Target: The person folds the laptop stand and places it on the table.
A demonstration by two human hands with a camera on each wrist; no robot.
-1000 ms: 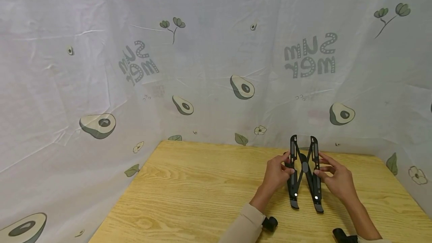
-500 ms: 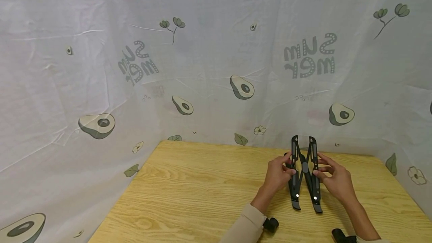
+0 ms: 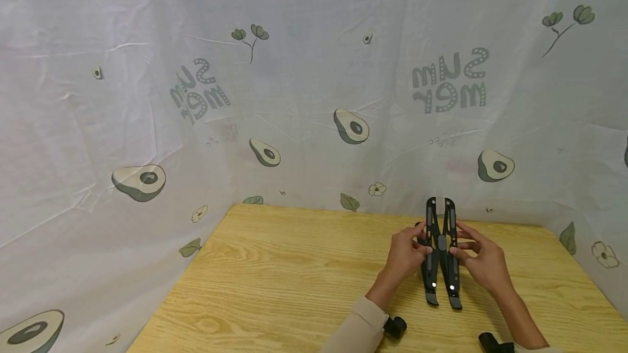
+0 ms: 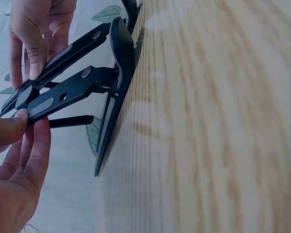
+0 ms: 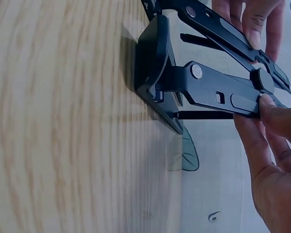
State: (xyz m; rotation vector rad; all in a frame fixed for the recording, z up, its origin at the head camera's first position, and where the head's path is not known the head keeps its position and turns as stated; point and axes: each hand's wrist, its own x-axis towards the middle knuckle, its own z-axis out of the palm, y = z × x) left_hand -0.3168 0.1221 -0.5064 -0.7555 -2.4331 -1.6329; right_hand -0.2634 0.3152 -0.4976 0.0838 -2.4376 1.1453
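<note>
A black folding laptop stand [image 3: 442, 242] with grey pads and crossed arms stands on the wooden table, its two long rails close together. My left hand [image 3: 404, 255] grips the left rail between thumb and fingers. On the other side, my right hand [image 3: 483, 260] pinches the right rail the same way. In the left wrist view the stand's hooked front ends [image 4: 121, 48] rest near the tabletop, and a round pivot joins the arms. The right wrist view shows the right thumb on the rail [image 5: 228, 94] beside that pivot, with fingers beneath.
The light wooden table [image 3: 275, 271] reaches left and forward to a pale curtain [image 3: 304, 80] printed with avocados, which hangs along its back and sides. Black wrist straps' mounts [image 3: 394, 327] sit low by each forearm.
The stand's two rails have drawn closer together, narrowing the gap between them. My right hand has moved left with its rail; my left hand has shifted slightly right.
</note>
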